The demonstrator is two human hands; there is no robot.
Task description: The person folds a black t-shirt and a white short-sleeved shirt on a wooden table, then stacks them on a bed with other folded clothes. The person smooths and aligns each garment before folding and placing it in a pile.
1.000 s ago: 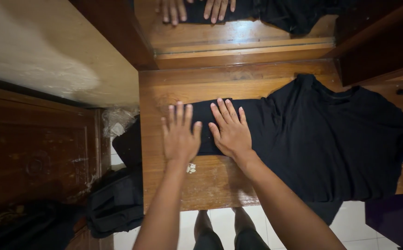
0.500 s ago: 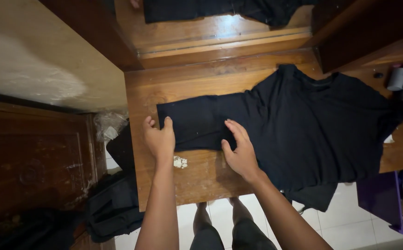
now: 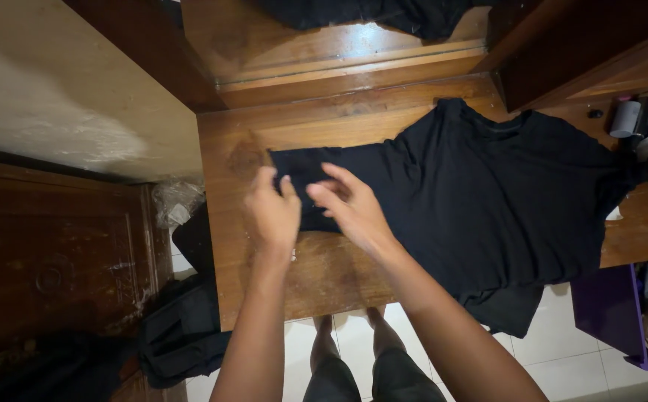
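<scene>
Since the earlier frame: both hands have lifted off the cloth and drawn together at the folded end, which now lies shorter and farther from the desk's left edge.

Desk [image 3: 316, 279]: brown varnished wood, worn, glossy in patches; carries all below.

Black T-shirt [image 3: 502, 201]: soft matte knit, spread flat, long axis running left to right; collar toward the far edge, hem hanging off the near right side. Folded sleeve end lies just beyond the fingers, to the left.

Right hand [image 3: 350, 208]: on the fold, fingers curled, apparently pinching cloth.

Left hand [image 3: 273, 212]: just beside it, nearer the fold's end, fingers bunched; its grip on the cloth cannot be told.
</scene>
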